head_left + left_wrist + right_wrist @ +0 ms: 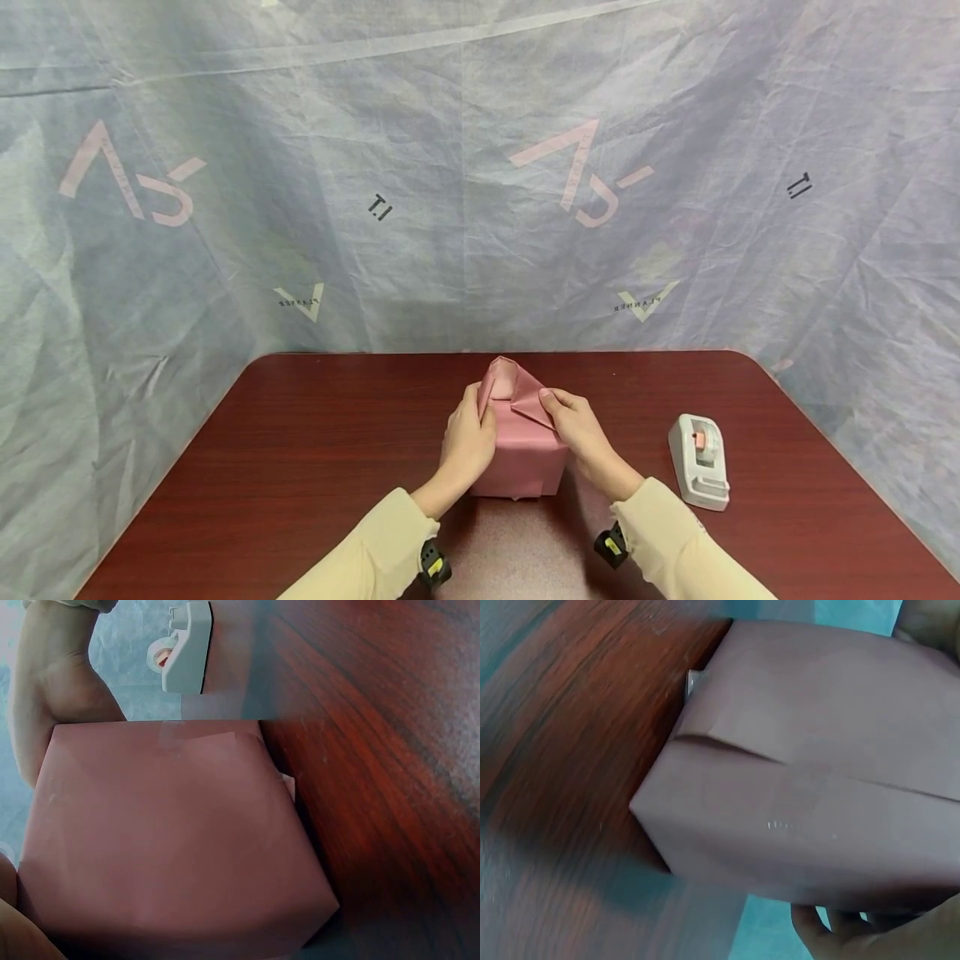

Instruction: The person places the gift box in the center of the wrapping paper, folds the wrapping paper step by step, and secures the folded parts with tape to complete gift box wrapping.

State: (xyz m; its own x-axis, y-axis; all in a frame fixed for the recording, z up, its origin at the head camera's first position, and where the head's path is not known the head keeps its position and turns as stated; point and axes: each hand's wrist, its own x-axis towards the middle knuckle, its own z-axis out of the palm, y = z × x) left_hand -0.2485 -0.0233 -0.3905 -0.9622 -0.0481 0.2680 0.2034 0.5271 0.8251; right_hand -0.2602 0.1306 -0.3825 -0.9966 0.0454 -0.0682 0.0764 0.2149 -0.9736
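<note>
A box wrapped in pink paper (pixel 517 468) sits on the table in front of me. At its far top edge a loose paper flap (pixel 531 398) stands up, folded inward at its sides. My left hand (pixel 468 437) pinches the flap's left side, thumb toward me. On the other side my right hand (pixel 588 432) pinches the flap's right corner between thumb and fingers. The left wrist view shows one smooth side of the box (pixel 165 832) with clear tape near its upper edge. A paper seam runs across the box (pixel 817 712) in the right wrist view.
A white tape dispenser (pixel 699 462) with a roll of clear tape stands to the right of the box. The dark red wooden table (pixel 322 450) has rounded far corners. Grey printed sheeting (pixel 420 275) hangs behind it and along both sides.
</note>
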